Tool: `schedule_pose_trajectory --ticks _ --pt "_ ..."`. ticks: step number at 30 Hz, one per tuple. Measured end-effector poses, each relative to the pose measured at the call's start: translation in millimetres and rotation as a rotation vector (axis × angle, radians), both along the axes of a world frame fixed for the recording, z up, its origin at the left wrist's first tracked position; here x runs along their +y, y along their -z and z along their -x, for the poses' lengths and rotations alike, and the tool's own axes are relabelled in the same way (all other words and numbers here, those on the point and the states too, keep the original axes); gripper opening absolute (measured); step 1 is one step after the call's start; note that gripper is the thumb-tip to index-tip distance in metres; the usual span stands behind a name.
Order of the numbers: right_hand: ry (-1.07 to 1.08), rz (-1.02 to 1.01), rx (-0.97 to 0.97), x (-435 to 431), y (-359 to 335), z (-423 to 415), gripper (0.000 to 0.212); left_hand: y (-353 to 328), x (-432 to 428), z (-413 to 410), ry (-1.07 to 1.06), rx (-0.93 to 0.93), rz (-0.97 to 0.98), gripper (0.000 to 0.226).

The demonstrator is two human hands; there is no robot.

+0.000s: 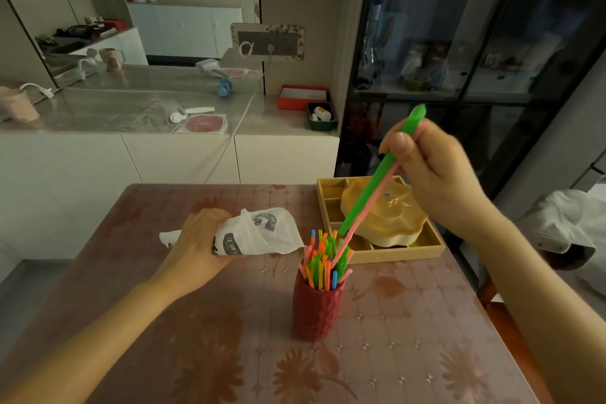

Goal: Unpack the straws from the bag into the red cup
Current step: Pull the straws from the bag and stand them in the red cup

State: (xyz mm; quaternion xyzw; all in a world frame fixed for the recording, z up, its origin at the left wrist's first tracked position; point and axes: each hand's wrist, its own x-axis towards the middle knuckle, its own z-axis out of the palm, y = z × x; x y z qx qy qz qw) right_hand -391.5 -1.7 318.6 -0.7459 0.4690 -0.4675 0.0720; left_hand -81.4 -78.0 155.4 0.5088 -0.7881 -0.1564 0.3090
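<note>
A red textured cup (316, 310) stands upright on the table's middle, filled with several coloured straws (324, 259) that stick out of its top. Above and to the right of it, my right hand (433, 174) pinches a green straw (377, 174) and a pink straw (364, 211) together; they slant down-left, and the pink one's lower end reaches in among the straws in the cup. Left of the cup, my left hand (196, 246) grips a crumpled white plastic bag (259, 234) with dark print, its mouth turned toward the cup.
A yellow compartment tray (393, 252) with a scalloped yellow lid (387, 210) on it sits at the table's back right. The table (229, 338) has a floral cover. A white counter lies behind, a dark glass cabinet (475, 43) to the right.
</note>
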Motion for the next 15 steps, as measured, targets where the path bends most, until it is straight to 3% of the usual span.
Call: schedule_pose_trajectory --ticks 7,12,15 --pt "0.053 -0.18 0.172 -15 65 -15 0.059 -4 -2 3 0.056 -0.038 0.061 0.022" --pt "0.078 -0.313 0.178 -19 93 -15 0.035 0 4 2 0.001 0.005 0.073 0.046" --pt "0.058 -0.323 0.186 -13 93 -19 0.037 -1 4 3 0.006 0.003 0.075 0.048"
